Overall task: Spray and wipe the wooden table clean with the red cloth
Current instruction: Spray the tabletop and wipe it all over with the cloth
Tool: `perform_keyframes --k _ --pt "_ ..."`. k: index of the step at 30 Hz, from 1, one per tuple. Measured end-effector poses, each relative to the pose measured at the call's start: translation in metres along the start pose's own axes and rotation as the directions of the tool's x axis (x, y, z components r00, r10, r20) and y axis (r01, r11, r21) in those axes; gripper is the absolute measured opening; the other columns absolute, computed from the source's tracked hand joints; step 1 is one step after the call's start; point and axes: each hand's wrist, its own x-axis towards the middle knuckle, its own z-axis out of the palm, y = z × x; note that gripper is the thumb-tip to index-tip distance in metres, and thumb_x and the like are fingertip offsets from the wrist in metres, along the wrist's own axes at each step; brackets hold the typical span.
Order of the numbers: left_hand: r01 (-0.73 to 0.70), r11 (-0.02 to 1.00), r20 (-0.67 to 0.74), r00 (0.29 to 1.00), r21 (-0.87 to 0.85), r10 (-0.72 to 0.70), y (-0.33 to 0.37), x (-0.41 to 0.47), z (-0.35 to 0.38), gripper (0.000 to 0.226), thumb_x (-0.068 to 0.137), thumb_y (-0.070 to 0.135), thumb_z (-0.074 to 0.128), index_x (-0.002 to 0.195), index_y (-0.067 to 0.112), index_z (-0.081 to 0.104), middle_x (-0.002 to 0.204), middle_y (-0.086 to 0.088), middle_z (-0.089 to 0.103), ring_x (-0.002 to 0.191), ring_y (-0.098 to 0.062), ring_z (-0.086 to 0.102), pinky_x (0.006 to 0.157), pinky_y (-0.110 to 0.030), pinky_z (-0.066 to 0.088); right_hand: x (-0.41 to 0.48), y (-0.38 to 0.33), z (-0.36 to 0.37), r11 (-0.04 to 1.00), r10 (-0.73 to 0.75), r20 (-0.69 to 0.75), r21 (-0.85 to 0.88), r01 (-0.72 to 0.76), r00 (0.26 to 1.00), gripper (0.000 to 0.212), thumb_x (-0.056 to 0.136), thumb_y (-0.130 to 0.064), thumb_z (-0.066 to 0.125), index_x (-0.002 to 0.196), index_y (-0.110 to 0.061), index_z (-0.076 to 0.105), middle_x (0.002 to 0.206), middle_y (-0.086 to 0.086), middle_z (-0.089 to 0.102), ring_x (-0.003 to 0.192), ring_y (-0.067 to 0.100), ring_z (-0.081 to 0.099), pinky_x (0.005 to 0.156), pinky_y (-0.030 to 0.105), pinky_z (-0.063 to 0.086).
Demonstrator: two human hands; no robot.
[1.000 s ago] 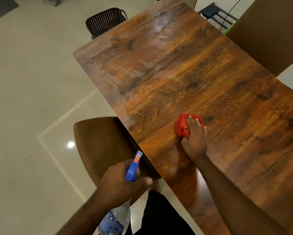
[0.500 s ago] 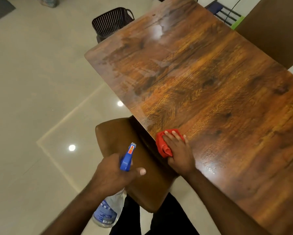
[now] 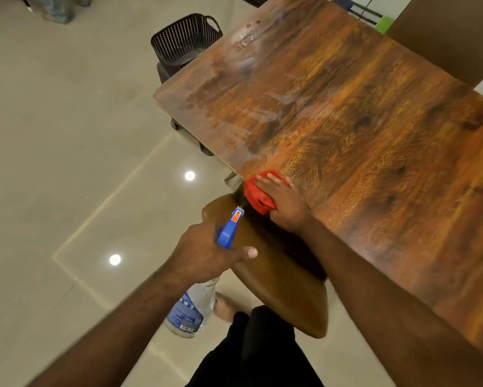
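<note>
Streaks of wet sheen cross the wooden table (image 3: 346, 107) toward its far corner. I see my right hand (image 3: 286, 202) pressed flat on the red cloth (image 3: 258, 194) at the table's near edge, above a brown chair (image 3: 285, 289). My left hand (image 3: 206, 252) grips the spray bottle (image 3: 191, 311) over pale glossy floor tiles (image 3: 67, 163); a dark basket (image 3: 184, 37) stands beyond.

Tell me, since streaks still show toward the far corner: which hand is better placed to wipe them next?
The right hand. It lies flat on the crumpled red cloth at the near edge of the wooden table. The left hand is off the table, gripping the blue-triggered clear spray bottle.
</note>
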Motion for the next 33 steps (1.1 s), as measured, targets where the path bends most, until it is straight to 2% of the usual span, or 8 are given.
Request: perform_keyframes --k 2,5,7,12,17,22,28,33 --pt "-0.048 0.998 0.008 0.999 0.028 0.048 -0.005 0.005 -0.013 0.057 0.059 0.074 0.076 0.071 0.023 0.052 0.066 0.003 0.057 0.062 -0.012 0.056 0.062 -0.025 0.045 -0.041 0.025 0.005 0.989 0.128 -0.094 0.093 -0.119 0.987 0.101 0.065 -0.020 0.058 0.161 -0.032 0.029 0.167 -0.007 0.032 0.157 0.016 0.019 0.126 0.058 0.012" --pt "-0.108 0.994 0.018 0.994 0.034 0.108 -0.013 0.012 -0.026 0.052 0.061 0.071 0.076 0.071 0.027 0.051 0.067 0.006 0.057 0.063 -0.010 0.056 0.064 -0.025 0.046 -0.078 0.051 0.006 0.907 0.406 -0.246 0.226 -0.355 0.880 0.100 0.062 -0.018 0.055 0.159 -0.029 0.034 0.163 -0.001 0.041 0.155 0.020 0.025 0.126 0.058 0.016" --pt "-0.114 0.992 0.028 0.993 0.045 0.112 -0.018 0.018 -0.033 0.052 0.061 0.072 0.075 0.071 0.027 0.050 0.067 0.005 0.056 0.062 -0.010 0.054 0.064 -0.025 0.046 -0.075 0.044 0.010 0.864 0.495 -0.289 0.260 -0.431 0.819 0.097 0.064 -0.014 0.058 0.158 -0.024 0.036 0.162 0.002 0.041 0.155 0.024 0.025 0.125 0.060 0.017" --pt "-0.151 0.982 0.055 0.988 0.117 0.145 -0.023 0.031 -0.053 0.060 0.058 0.081 0.069 0.071 0.027 0.048 0.065 0.005 0.052 0.059 -0.010 0.050 0.063 -0.025 0.045 -0.049 0.014 0.018 0.787 0.614 -0.342 0.336 -0.518 0.711 0.098 0.062 -0.019 0.053 0.159 -0.019 0.036 0.163 0.006 0.040 0.156 0.026 0.023 0.126 0.057 0.012" --pt "-0.222 0.965 0.062 0.975 0.143 0.215 -0.020 0.042 -0.084 0.055 0.065 0.073 0.071 0.084 0.023 0.055 0.076 0.005 0.062 0.067 -0.010 0.056 0.064 -0.021 0.045 -0.037 0.015 0.019 0.748 0.663 -0.360 0.366 -0.554 0.657 0.097 0.069 -0.007 0.064 0.160 -0.022 0.033 0.164 0.005 0.037 0.157 0.025 0.020 0.126 0.059 0.013" --pt "-0.240 0.952 0.057 0.971 0.190 0.233 -0.013 0.060 -0.116 0.061 0.067 0.074 0.069 0.092 0.019 0.060 0.083 0.001 0.066 0.072 -0.012 0.060 0.064 -0.018 0.044 0.010 0.001 0.002 0.664 0.747 -0.326 0.396 -0.634 0.579 0.093 0.077 -0.009 0.067 0.161 -0.020 0.031 0.167 0.002 0.031 0.158 0.026 0.015 0.126 0.059 0.006" --pt "-0.260 0.947 0.076 0.965 0.191 0.250 0.005 0.086 -0.140 0.058 0.068 0.071 0.070 0.091 0.019 0.060 0.080 -0.001 0.065 0.066 -0.010 0.055 0.060 -0.014 0.039 0.093 -0.051 0.000 0.783 0.622 -0.283 0.237 -0.575 0.730 0.091 0.088 -0.030 0.064 0.165 -0.023 0.015 0.173 -0.001 0.013 0.160 0.025 0.002 0.127 0.056 0.000" --pt "-0.261 0.945 0.117 0.963 0.197 0.241 0.021 0.103 -0.147 0.056 0.067 0.070 0.070 0.093 0.022 0.060 0.084 0.003 0.067 0.071 -0.014 0.060 0.060 -0.012 0.039 0.163 -0.116 0.028 0.936 0.348 -0.260 0.043 -0.349 0.901 0.092 0.093 -0.046 0.065 0.165 -0.028 0.011 0.173 -0.004 0.011 0.159 0.026 0.004 0.126 0.060 0.009"
